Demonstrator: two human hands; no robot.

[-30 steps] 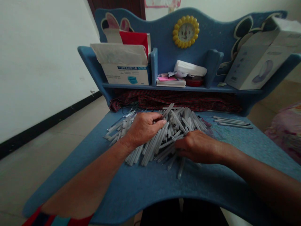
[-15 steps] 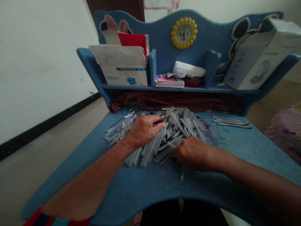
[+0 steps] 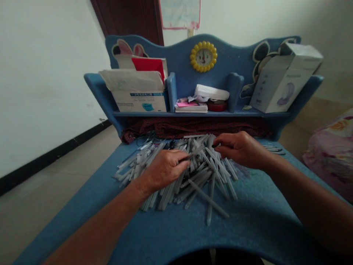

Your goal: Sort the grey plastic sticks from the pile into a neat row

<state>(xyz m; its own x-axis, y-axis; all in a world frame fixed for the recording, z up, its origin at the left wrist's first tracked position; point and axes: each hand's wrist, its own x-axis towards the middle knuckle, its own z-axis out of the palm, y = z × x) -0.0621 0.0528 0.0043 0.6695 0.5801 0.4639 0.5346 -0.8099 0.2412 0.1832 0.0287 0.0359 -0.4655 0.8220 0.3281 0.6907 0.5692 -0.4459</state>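
A heap of several clear plastic pen barrels (image 3: 190, 173) lies on the blue desk (image 3: 248, 217). My left hand (image 3: 162, 170) rests on the heap's left part, fingers curled round one barrel that sticks out to the right. My right hand (image 3: 239, 148) hovers over the heap's far right side, its fingers pinched on a small dark piece at the fingertips. A few barrels lie loose toward the desk's near edge.
A blue shelf (image 3: 198, 114) at the back carries a mask box (image 3: 138, 99), a red booklet (image 3: 150, 66), notebooks (image 3: 191, 106), a white carton (image 3: 281, 82) and a yellow clock (image 3: 203, 56). Dark checked cloth (image 3: 198, 127) lies under it. A few pens (image 3: 271, 149) rest behind my right wrist.
My right hand has lifted from the near side of the heap and moved up to its far right side. The view has tilted up a little. My left hand keeps its place.
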